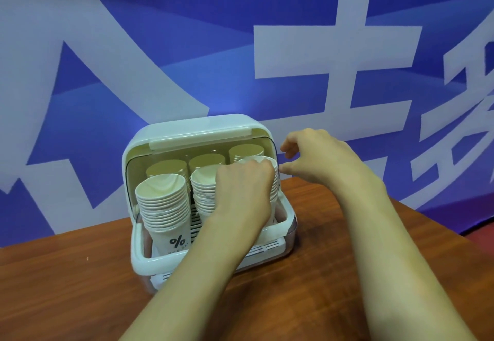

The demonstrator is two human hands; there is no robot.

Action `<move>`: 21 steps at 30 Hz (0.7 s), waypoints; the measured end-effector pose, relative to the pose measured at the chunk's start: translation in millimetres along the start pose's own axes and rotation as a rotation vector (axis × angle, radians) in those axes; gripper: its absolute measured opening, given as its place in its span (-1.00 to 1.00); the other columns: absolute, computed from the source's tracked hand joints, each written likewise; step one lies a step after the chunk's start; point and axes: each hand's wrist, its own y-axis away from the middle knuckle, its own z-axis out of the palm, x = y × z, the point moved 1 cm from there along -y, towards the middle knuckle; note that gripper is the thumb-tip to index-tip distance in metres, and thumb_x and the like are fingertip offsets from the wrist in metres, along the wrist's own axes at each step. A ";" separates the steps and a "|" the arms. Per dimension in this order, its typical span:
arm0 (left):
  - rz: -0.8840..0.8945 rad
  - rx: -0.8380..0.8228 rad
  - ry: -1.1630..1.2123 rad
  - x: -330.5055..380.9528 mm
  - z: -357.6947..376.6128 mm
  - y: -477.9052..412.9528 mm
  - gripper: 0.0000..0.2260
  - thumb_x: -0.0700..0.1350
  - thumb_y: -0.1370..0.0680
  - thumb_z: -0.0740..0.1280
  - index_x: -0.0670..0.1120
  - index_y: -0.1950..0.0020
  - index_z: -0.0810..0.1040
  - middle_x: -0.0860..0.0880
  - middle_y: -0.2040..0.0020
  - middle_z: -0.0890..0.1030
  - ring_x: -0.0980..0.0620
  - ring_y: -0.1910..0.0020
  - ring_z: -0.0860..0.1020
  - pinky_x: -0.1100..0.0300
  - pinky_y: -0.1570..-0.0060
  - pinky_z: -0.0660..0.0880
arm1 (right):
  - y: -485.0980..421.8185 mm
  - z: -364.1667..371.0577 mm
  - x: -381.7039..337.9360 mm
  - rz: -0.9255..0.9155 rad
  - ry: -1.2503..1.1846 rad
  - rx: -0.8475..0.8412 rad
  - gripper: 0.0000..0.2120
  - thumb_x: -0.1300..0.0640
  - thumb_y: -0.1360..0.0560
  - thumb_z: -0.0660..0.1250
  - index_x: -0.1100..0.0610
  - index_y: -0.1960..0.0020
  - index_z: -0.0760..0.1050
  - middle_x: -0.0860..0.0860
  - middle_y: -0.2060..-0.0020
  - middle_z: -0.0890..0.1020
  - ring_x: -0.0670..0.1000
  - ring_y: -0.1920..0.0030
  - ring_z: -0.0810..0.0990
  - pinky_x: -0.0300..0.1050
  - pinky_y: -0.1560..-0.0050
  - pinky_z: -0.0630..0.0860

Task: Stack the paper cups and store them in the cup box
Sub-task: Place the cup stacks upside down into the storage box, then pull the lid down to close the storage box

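Note:
A white cup box (290, 213) with its lid swung up stands on the wooden table. Inside are several stacks of white paper cups: a tall stack (164, 204) at front left with a "%" mark, a middle stack (204, 193) and a right stack (271, 169); more cups stand behind. My left hand (242, 188) reaches into the box and closes around the right stack, hiding most of it. My right hand (318, 153) hovers beside the box's upper right corner, fingers apart and holding nothing.
The brown wooden table (80, 287) runs under the box, its far edge close behind it. A blue banner with large white characters (334, 54) hangs right behind. The raised lid (200, 132) arches over the rear cups.

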 end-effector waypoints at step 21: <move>-0.354 0.434 0.358 -134.6 -65.6 52.6 -0.75 -0.20 -0.58 0.21 0.02 -0.13 0.61 0.01 -0.05 0.66 -0.11 -0.04 0.53 -0.02 -0.04 0.41 | 12.0 -29.1 -45.9 -0.204 -0.223 0.395 -0.76 0.03 -0.63 0.19 -0.03 -0.22 0.56 -0.08 -0.09 0.65 0.04 -0.10 0.57 0.01 -0.05 0.52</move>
